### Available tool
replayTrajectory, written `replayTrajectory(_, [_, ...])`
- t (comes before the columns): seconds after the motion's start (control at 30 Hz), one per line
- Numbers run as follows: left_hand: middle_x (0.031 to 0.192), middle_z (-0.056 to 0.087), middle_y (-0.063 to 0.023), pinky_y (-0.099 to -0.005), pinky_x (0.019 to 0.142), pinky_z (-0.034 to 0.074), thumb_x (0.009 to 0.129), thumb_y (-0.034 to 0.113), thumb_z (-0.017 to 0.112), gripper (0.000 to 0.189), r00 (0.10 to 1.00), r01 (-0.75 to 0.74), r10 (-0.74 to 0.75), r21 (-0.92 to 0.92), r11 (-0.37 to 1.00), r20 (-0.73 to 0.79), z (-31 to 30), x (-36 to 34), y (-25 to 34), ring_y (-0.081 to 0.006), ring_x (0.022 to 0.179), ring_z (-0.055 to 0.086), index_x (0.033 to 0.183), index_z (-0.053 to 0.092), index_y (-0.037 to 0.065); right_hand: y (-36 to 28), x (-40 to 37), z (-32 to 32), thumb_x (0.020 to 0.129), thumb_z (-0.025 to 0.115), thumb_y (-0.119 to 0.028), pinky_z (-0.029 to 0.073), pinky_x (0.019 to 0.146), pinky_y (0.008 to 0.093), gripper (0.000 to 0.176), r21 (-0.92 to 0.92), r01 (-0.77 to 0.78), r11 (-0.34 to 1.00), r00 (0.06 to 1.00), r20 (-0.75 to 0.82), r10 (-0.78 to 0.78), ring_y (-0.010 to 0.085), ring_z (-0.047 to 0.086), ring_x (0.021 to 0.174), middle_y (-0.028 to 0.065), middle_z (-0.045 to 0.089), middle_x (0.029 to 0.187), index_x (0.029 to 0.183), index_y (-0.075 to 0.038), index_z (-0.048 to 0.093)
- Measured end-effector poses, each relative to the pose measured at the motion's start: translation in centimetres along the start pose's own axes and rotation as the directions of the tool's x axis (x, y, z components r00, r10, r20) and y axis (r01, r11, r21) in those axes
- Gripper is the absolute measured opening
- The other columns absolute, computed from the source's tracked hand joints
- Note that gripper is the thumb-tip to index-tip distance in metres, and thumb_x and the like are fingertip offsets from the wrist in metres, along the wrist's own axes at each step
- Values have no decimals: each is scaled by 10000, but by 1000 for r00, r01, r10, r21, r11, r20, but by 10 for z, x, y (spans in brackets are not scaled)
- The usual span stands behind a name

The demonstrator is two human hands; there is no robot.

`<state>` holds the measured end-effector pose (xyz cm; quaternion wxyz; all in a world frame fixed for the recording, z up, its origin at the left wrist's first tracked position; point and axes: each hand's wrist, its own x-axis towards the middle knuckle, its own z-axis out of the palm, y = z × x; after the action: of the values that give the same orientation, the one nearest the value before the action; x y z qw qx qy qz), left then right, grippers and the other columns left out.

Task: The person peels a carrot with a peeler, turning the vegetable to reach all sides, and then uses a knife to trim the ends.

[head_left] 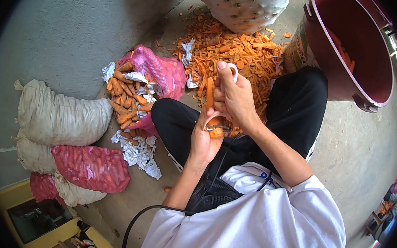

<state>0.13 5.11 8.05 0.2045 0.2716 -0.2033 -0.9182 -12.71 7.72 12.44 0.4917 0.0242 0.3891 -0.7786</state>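
Grey concrete floor (344, 148) is spreading out under a seated person in black trousers (296, 103), and a painted wall (75, 37) is rising beyond the left side. Bulging pale sacks (65, 114) and a red mesh bag (92, 167) are lying along that side. Nearer the knee, a pink mesh bag (161, 70) is lying beside rough-skinned carrots (122, 111) and crumpled paper (141, 157). Orange peelings (240, 55) are covering the floor ahead of the legs, and a maroon tub (365, 43) is standing at the right with smooth carrots (344, 51) inside.

The carrot being worked (209, 95) is lying lengthwise between the two hands, above the lap. The left hand (206, 140) is cradling its near end, fingers curled around it. The right hand (237, 99) is gripping a pale peeler (234, 71), fingers wrapped about the handle and thumb pressing along it, while the blade is sitting across the near end of the carrot.

Peeling seems to be the step in hand. The next move is probably calling for steady, light pressure along the carrot, with the left fingers staying clear of the blade and turning any unpeeled side upward.
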Motion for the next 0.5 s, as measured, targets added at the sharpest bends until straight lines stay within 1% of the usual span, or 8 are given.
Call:
replayTrajectory(0.07, [963,598,-15,-328,713,467,971,294,397,196,995,-36,45,93,995,-93,4,1,-1,-163,876,576,996,535,157,0,1,3,926,525,-411,228,330,189,392,4,19,1000,998,-56,-19,31,252,384,-47,311,537,751,-76,417])
replayTrajectory(0.17, [947,592,-13,-309,670,447,973,292,393,202,968,-83,105,106,991,-226,19,-1,-1,-148,845,565,973,540,154,3,2,3,928,515,-421,221,325,195,402,-5,35,999,997,-67,-35,35,237,365,-46,300,513,745,-78,413])
replayTrajectory(0.27, [937,588,-17,-298,633,431,976,288,384,207,991,-16,32,123,992,-127,-1,1,1,-138,821,553,996,532,145,-2,5,-1,933,522,-382,247,347,191,355,18,-67,998,997,43,67,29,286,391,-38,341,527,759,-86,429])
replayTrajectory(0.37, [940,589,-21,-287,599,413,979,296,376,212,997,8,0,112,994,-77,7,-1,3,-136,805,550,1018,516,142,-6,5,3,930,524,-387,242,346,198,365,-30,-72,997,991,106,75,35,281,386,-39,335,522,740,-92,421])
replayTrajectory(0.47, [946,588,-27,-276,586,409,982,313,371,214,998,15,-5,166,986,-63,7,0,5,-141,800,552,1035,498,149,0,11,4,926,508,-437,210,320,204,418,-48,-96,994,993,58,98,37,230,363,-48,287,508,741,-73,415])
replayTrajectory(0.5, [945,587,-29,-275,582,407,982,316,369,216,997,20,-7,176,984,-70,6,1,7,-142,799,551,1034,495,149,1,13,4,926,507,-435,209,320,205,417,-44,-81,996,995,54,83,37,229,362,-48,287,508,740,-74,414])
